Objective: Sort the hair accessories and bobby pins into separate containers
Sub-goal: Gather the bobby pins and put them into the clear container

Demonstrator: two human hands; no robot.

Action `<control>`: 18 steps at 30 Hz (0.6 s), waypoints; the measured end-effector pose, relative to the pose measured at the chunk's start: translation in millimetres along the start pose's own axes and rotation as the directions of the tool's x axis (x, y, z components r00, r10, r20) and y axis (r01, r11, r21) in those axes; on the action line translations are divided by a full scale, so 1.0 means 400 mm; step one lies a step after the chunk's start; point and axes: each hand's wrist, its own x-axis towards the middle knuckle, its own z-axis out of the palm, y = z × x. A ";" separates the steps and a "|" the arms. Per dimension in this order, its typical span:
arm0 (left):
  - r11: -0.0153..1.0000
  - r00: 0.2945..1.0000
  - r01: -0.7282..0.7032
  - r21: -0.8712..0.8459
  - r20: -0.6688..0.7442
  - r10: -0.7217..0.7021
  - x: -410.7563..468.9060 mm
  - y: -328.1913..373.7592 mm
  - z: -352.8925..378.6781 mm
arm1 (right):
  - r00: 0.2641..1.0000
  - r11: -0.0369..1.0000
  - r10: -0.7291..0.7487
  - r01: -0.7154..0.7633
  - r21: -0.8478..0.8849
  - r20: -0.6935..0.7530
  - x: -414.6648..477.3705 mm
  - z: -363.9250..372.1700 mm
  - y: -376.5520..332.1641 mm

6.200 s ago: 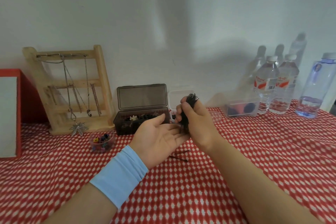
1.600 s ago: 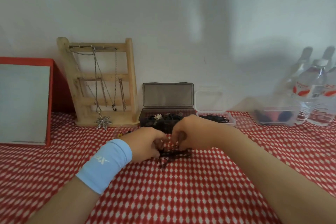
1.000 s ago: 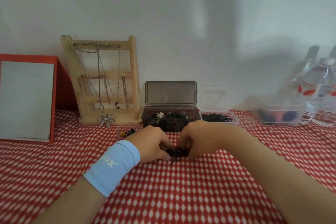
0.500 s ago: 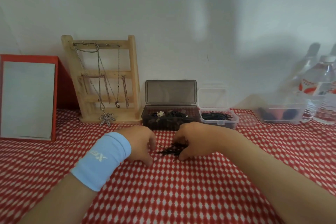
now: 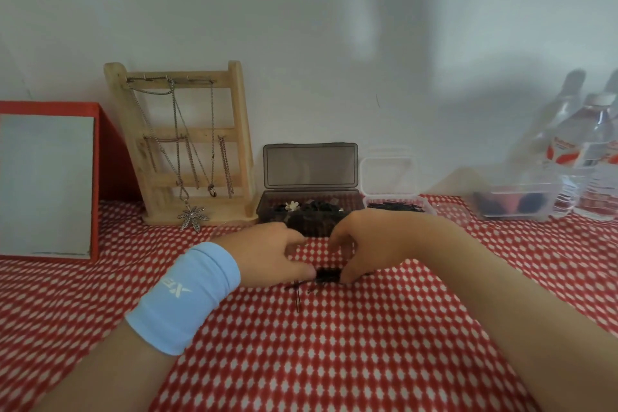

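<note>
A small bunch of black bobby pins lies on the red checked tablecloth, squeezed between my two hands. My left hand, with a light blue wristband, pinches its left end. My right hand curls over its right end. Two loose pins stick out below the bunch. Behind my hands stands a dark open box holding hair accessories, one with a white flower. To its right a small clear box holds black bobby pins.
A wooden jewellery rack with necklaces stands at the back left, beside a red-framed mirror. A clear tub with dark and pink items and water bottles stand at the back right. The cloth in front is bare.
My hands have drawn closer together, gathering the spread pins into a tighter bunch. Earlier my right hand held the bunch upright over my left palm; now it lies on the cloth.
</note>
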 end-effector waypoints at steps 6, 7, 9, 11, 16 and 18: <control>0.993 0.992 -0.120 -0.004 -0.032 0.120 0.017 0.002 0.038 | 0.999 0.998 0.045 -0.045 -0.040 0.008 -0.004 0.015 -0.002; 0.991 0.990 -0.132 -0.026 -0.054 0.131 0.021 0.000 0.042 | 1.000 0.999 0.029 -0.029 -0.033 -0.006 -0.001 0.016 -0.007; 0.989 0.989 -0.131 -0.062 -0.080 0.126 0.028 -0.005 0.050 | 1.000 0.999 0.008 -0.009 -0.049 -0.026 0.005 0.017 -0.015; 0.986 0.993 -0.106 -0.128 -0.070 0.097 0.030 -0.012 0.044 | 0.999 0.999 -0.023 0.021 -0.037 -0.048 0.004 0.014 -0.013; 0.991 0.993 -0.057 -0.121 0.095 0.068 0.015 -0.042 0.019 | 0.999 0.999 -0.037 0.037 -0.002 -0.016 -0.002 0.019 -0.015; 0.995 0.996 -0.075 -0.062 0.044 0.077 0.017 -0.040 0.025 | 0.999 0.998 -0.044 0.044 -0.038 0.008 0.007 0.036 -0.028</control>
